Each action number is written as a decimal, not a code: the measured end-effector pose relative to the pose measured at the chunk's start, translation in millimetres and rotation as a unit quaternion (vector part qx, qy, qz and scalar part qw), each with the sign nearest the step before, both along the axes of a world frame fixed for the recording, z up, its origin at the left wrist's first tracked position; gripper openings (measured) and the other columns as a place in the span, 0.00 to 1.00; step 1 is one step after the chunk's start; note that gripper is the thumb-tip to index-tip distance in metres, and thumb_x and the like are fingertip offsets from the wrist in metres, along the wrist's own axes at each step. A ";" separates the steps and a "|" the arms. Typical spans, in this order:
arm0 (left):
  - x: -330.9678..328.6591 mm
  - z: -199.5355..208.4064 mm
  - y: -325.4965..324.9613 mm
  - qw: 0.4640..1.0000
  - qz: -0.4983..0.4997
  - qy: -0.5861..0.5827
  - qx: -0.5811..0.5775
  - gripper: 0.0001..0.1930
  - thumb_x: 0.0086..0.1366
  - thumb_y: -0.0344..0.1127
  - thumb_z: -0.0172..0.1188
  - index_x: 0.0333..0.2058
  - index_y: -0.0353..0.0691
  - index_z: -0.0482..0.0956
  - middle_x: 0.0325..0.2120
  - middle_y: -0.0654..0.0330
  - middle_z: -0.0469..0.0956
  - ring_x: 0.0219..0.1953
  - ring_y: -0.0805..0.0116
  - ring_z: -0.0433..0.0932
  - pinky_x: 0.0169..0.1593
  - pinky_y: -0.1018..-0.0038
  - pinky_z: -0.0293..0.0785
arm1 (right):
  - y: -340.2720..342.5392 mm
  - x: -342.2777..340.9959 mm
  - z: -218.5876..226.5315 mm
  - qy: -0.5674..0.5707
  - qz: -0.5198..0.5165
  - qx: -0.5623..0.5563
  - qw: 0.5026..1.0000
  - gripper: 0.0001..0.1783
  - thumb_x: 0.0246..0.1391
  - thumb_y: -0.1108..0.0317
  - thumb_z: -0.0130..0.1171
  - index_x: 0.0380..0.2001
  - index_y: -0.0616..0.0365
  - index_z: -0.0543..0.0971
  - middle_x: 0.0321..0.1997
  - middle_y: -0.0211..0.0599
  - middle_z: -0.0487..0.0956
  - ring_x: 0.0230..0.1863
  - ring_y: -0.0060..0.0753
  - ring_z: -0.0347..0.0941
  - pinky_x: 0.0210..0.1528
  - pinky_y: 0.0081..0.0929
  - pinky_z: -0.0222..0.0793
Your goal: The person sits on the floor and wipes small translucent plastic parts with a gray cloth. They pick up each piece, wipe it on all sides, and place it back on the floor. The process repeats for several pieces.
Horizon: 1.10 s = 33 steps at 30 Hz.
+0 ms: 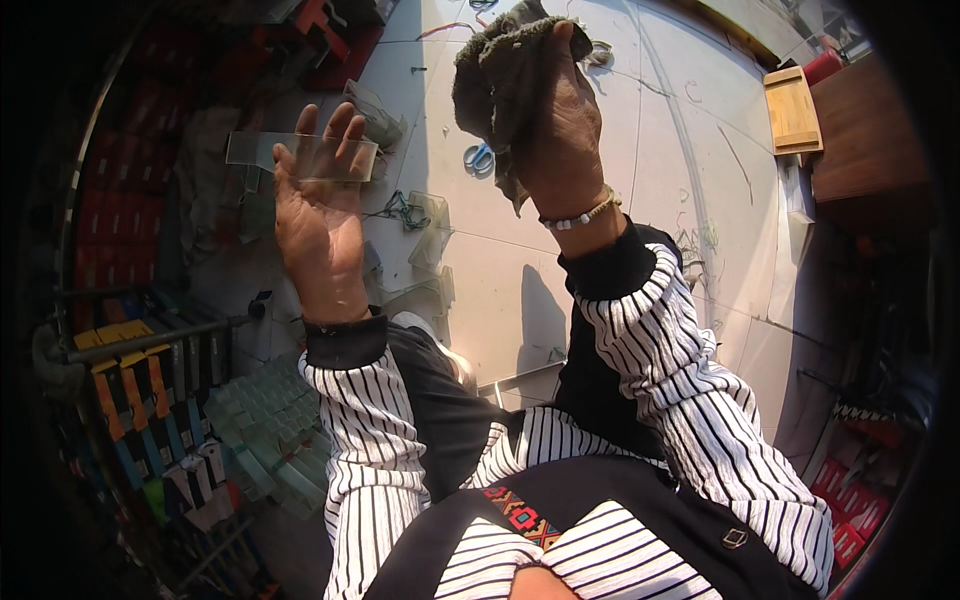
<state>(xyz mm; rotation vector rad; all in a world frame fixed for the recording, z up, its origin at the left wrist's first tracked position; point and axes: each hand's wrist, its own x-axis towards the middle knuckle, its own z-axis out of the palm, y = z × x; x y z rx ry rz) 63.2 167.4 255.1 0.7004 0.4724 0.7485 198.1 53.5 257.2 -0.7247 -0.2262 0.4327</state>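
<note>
My left hand (322,235) is raised palm up at the centre left, supporting a clear rectangular strip (250,149) that looks like glass or plastic. The strip lies across the fingers, which show through it, and its left end juts past the thumb. Farther out and to the right, my right hand (562,140) grips a crumpled dark grey cloth (490,80), its fingers mostly hidden by the folds. Cloth and strip are apart. Blue-handled scissors (478,158) lie on the floor below, just left of the right hand.
More clear pieces (430,235) rest on the tiled floor (500,260), near a tangle of green ties (405,210). Stacked clear strips (265,425) sit at lower left beside a rack of packets (150,400). Red boxes (120,210) line the left; a wooden block (793,110) is at right.
</note>
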 end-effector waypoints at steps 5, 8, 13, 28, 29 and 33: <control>2.2 -7.3 -22.3 0.980 -0.045 -0.151 0.124 0.29 0.68 0.55 0.32 0.59 0.40 0.54 0.56 0.52 0.62 0.58 0.59 0.62 0.63 0.62 0.55 | 14.9 -48.9 -14.4 -0.670 -0.049 -0.182 0.718 0.18 0.54 0.52 0.54 0.40 0.52 0.77 0.44 0.35 0.76 0.51 0.42 0.68 0.57 0.42 0.54; 4.6 -26.5 -34.0 0.989 -0.044 -0.142 -0.013 0.27 0.68 0.53 0.36 0.58 0.41 0.57 0.57 0.56 0.62 0.60 0.63 0.59 0.63 0.65 0.52 | 27.4 -47.5 -32.6 -0.598 0.006 -0.212 0.773 0.15 0.52 0.56 0.54 0.41 0.47 0.78 0.46 0.37 0.76 0.52 0.44 0.66 0.57 0.42 0.51; 6.0 -61.5 -34.3 0.978 0.001 0.037 0.203 0.23 0.68 0.47 0.39 0.56 0.41 0.62 0.54 0.59 0.65 0.57 0.66 0.62 0.61 0.68 0.55 | 32.6 -37.9 -48.8 -0.560 -0.020 -0.284 0.778 0.12 0.53 0.59 0.55 0.37 0.52 0.77 0.34 0.39 0.77 0.40 0.42 0.71 0.47 0.38 0.58; 24.4 -21.9 -61.0 0.960 -0.089 -0.091 0.249 0.30 0.66 0.50 0.44 0.60 0.36 0.55 0.62 0.52 0.54 0.64 0.62 0.52 0.66 0.67 0.44 | 25.9 -0.5 -50.9 -0.079 0.041 -0.148 0.985 0.18 0.61 0.58 0.46 0.27 0.62 0.73 0.24 0.30 0.74 0.25 0.19 0.67 0.25 0.20 0.65; 23.1 -17.6 -56.2 0.946 -0.082 -0.075 0.304 0.31 0.66 0.51 0.45 0.61 0.36 0.54 0.62 0.53 0.53 0.64 0.62 0.51 0.66 0.67 0.43 | 25.5 -1.6 -50.0 -0.119 0.025 -0.157 0.980 0.17 0.60 0.58 0.46 0.29 0.63 0.73 0.26 0.32 0.74 0.27 0.22 0.68 0.28 0.22 0.66; 21.9 -12.8 -36.9 0.901 0.069 0.072 0.423 0.31 0.68 0.53 0.39 0.62 0.39 0.52 0.62 0.54 0.52 0.64 0.64 0.50 0.66 0.67 0.42 | 22.0 -27.9 -41.6 -0.282 -0.038 -0.177 0.942 0.15 0.60 0.61 0.45 0.40 0.64 0.72 0.35 0.39 0.76 0.36 0.32 0.72 0.40 0.27 0.68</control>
